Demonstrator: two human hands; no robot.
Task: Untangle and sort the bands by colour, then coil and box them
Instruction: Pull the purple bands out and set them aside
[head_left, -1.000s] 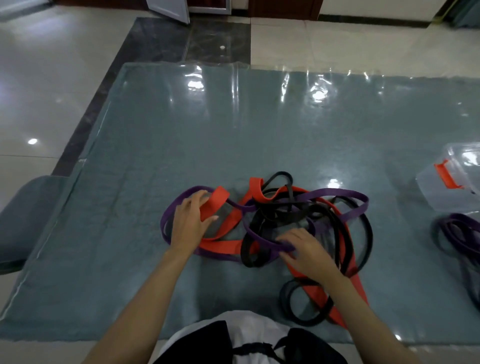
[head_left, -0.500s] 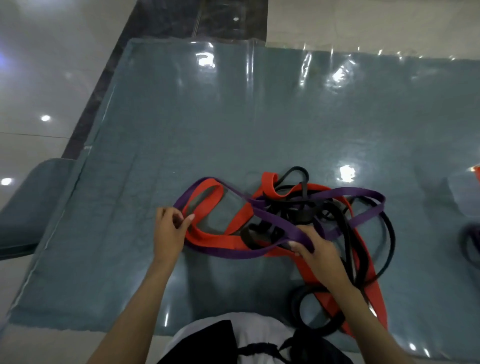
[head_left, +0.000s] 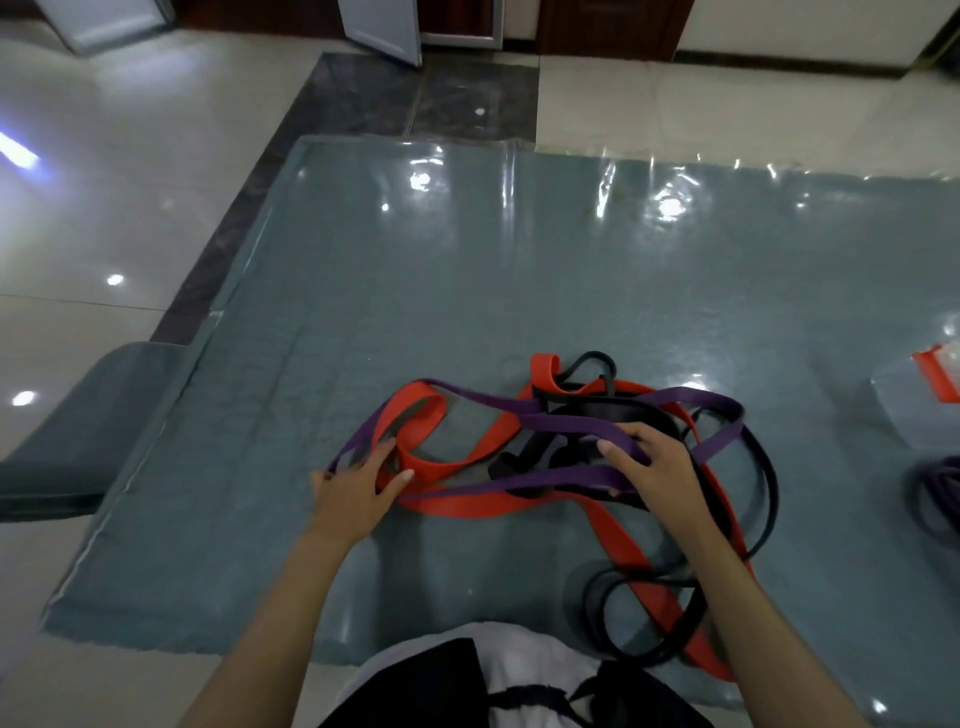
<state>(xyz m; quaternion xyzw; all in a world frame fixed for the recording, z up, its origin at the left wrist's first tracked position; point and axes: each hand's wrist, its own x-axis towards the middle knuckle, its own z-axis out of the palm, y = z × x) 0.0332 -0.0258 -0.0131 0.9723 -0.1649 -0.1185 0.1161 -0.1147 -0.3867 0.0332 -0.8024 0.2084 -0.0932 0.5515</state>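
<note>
Item: band tangle, mid-mat (head_left: 467, 291), unsorted.
L hand (head_left: 358, 486): was pinching purple band (head_left: 561, 421) end 0.5 s ago; grip now spread flat, pressing purple + red band (head_left: 467, 506) loops down.
R hand (head_left: 657, 467): grip curled round purple strand, moved up into black bands (head_left: 613, 415).
Read: purple being freed first.
Far R: clear box (head_left: 909, 410), purple coil (head_left: 935, 493).

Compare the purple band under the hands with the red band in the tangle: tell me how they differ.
The purple band is violet and looks narrower; the red band is orange-red and looks wider. The purple band lies mostly over the pile, while the red band runs largely beneath it and trails toward the person. The right hand grips the purple band; the left hand rests where purple and red meet. Both are flat loops lying on the mat, still tangled with black bands.
</note>
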